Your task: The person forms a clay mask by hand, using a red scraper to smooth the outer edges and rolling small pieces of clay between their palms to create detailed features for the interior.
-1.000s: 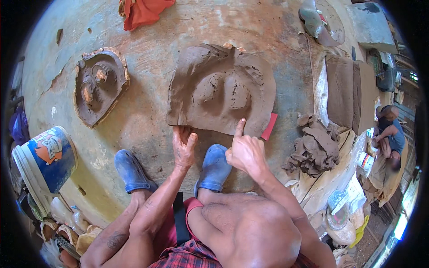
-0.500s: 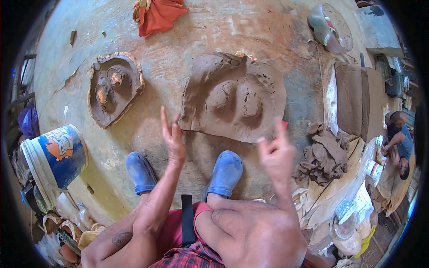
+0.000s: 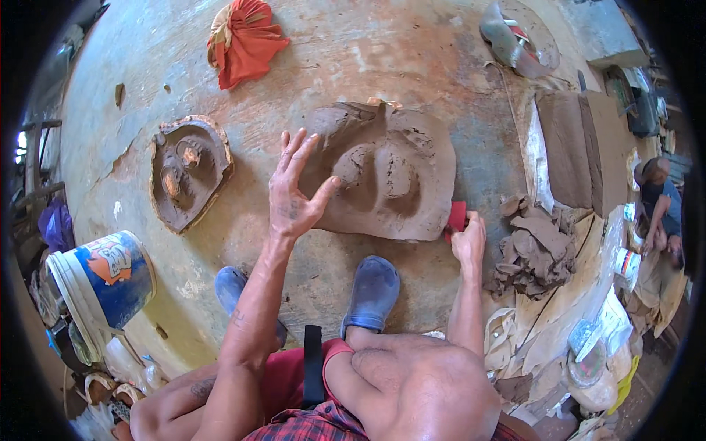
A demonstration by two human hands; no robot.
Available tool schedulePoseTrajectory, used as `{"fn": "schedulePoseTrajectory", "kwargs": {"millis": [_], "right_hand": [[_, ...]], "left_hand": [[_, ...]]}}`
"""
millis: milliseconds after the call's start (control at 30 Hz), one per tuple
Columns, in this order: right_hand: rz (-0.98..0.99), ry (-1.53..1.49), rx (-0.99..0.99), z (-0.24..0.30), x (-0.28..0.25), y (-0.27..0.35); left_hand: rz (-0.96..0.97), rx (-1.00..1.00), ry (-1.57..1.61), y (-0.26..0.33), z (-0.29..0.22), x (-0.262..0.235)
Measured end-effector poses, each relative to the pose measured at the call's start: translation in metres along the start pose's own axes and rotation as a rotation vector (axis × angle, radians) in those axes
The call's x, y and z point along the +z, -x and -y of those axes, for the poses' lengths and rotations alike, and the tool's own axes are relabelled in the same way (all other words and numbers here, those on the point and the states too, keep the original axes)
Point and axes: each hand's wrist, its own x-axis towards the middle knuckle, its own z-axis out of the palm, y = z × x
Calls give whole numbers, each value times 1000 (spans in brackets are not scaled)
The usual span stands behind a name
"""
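Note:
A wide slab of wet grey-brown clay (image 3: 346,209) lies in front of me on the floor, with two raised humps and hollows pressed around them. Over its left edge is my left hand (image 3: 294,192), fingers and thumb spread, with nothing in it. At the slab's lower right corner my right hand (image 3: 468,237) pinches a small flat red piece (image 3: 457,217), its exact kind unclear. To the left lies a rough-rimmed mould (image 3: 154,180) lined with clay, two knobs showing inside it.
A heap of clay scraps (image 3: 540,246) and a stacked clay block (image 3: 562,147) are at the right. An orange cloth bundle (image 3: 250,48) lies far ahead, a blue and white bucket (image 3: 110,275) at the left. Another person (image 3: 662,202) sits at far right.
My left hand has moved forward and right, over the slab's left edge. My right hand has come down to the lower right corner and taken hold of the red piece there.

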Motion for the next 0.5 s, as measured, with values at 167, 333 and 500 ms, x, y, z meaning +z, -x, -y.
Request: {"fn": "schedulePoseTrajectory", "kwargs": {"millis": [167, 333, 500], "right_hand": [[-191, -259, 10, 15, -37, -1], [-209, -511, -189, 76, -69, -9], [120, -573, -449, 162, -18, -18]], "left_hand": [[18, 64, -40, 8, -11, 12], [152, -23, -212, -9, -15, 20], [344, -61, -438, -13, -4, 9]]}}
